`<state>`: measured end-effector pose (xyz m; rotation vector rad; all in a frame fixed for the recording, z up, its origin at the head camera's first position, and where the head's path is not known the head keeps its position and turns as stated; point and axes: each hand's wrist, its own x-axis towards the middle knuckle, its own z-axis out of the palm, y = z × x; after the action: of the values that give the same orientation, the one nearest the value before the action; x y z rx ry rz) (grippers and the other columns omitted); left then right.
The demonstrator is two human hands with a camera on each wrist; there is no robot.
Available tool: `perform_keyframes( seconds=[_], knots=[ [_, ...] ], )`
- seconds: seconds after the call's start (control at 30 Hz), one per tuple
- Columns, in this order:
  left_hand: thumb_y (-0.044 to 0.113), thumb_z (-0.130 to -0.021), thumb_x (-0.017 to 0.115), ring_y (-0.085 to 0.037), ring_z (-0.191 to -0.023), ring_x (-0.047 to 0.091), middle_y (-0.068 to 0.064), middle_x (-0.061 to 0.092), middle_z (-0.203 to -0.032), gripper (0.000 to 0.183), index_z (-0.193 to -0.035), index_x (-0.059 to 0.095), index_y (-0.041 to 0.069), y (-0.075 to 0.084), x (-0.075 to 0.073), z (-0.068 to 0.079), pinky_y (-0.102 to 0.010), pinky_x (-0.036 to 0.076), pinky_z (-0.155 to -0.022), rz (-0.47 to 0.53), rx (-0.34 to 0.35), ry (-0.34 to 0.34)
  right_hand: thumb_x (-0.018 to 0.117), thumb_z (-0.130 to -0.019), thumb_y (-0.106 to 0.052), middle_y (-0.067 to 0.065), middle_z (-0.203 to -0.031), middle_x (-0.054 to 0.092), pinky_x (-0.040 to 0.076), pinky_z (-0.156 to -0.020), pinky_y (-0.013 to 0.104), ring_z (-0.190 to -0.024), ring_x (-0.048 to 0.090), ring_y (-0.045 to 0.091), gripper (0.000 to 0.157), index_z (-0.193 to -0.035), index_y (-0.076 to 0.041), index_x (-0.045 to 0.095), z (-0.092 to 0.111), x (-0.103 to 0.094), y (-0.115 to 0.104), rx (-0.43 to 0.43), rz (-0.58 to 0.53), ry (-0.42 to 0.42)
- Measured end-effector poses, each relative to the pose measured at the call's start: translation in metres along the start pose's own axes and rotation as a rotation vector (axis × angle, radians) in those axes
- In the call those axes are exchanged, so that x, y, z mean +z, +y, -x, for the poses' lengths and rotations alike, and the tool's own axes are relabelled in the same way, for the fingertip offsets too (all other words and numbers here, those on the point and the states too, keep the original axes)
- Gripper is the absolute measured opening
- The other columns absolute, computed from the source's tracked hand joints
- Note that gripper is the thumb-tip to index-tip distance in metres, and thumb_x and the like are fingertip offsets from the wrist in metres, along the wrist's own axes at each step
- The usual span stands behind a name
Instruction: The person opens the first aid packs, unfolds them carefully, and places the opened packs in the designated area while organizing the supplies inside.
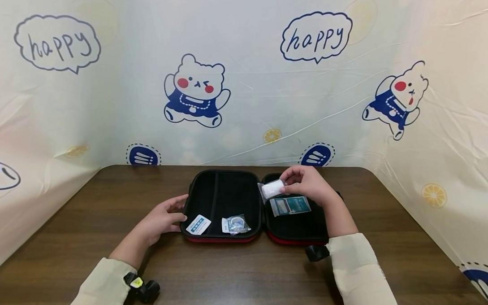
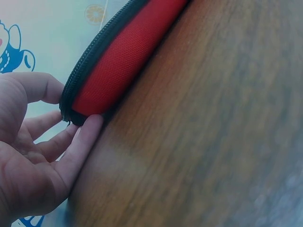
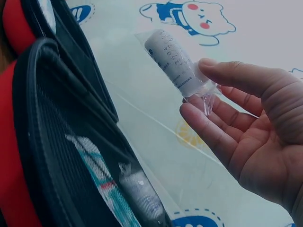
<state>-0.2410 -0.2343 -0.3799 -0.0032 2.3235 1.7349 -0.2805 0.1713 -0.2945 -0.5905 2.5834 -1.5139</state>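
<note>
A black zip case with red sides [image 1: 202,193] lies unfolded on the table, its two halves side by side. My left hand [image 1: 161,219] grips the left half's outer edge, thumb against the red side [image 2: 118,71] and index finger at the zip. Above the right half, my right hand [image 1: 307,184] pinches a white bandage roll [image 3: 173,61] in a clear printed wrapper. Below it in that half lies a teal-and-white packet [image 1: 291,206]; the right wrist view also shows another wrapped white roll [image 3: 142,191] beside the packet.
Inside the left half are a white card with blue print [image 1: 198,225] and a clear bag with a round item [image 1: 237,224]. The wooden table [image 1: 231,277] meets a printed cloth backdrop [image 1: 253,103] at the back and sides.
</note>
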Motion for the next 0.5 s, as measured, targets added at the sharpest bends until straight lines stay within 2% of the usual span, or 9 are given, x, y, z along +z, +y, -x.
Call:
perform_keyframes(
  seconds=[0.1, 0.3, 0.5],
  knots=[
    [0.006, -0.094, 0.057, -0.045, -0.128, 0.039, -0.027, 0.025, -0.151, 0.067, -0.154, 0.028, 0.013, 0.001, 0.0, 0.0, -0.048, 0.05, -0.094, -0.001, 0.004, -0.002, 0.075, -0.084, -0.005, 0.018, -0.102, 0.066, 0.055, -0.083, 0.044, -0.09, 0.061, 0.029, 0.027, -0.107, 0.004, 0.063, 0.006, -0.008, 0.004, -0.008, -0.001, 0.001],
    [0.006, -0.094, 0.057, -0.045, -0.128, 0.039, -0.027, 0.025, -0.151, 0.067, -0.154, 0.028, 0.013, 0.001, 0.001, 0.001, -0.048, 0.049, -0.095, -0.004, 0.005, -0.002, 0.078, -0.083, -0.014, 0.014, -0.102, 0.067, 0.056, -0.082, 0.039, -0.088, 0.061, 0.025, 0.031, -0.107, 0.0, 0.065, 0.003, -0.021, 0.033, -0.007, 0.028, 0.017],
    [0.006, -0.094, 0.057, -0.045, -0.128, 0.038, -0.027, 0.025, -0.151, 0.067, -0.154, 0.028, 0.012, 0.001, 0.0, 0.001, -0.048, 0.049, -0.095, -0.008, 0.007, -0.003, 0.08, -0.081, -0.015, 0.015, -0.099, 0.066, 0.056, -0.082, 0.037, -0.087, 0.061, 0.027, 0.031, -0.105, 0.0, 0.066, 0.01, -0.029, 0.038, 0.017, 0.046, 0.037]
  ],
)
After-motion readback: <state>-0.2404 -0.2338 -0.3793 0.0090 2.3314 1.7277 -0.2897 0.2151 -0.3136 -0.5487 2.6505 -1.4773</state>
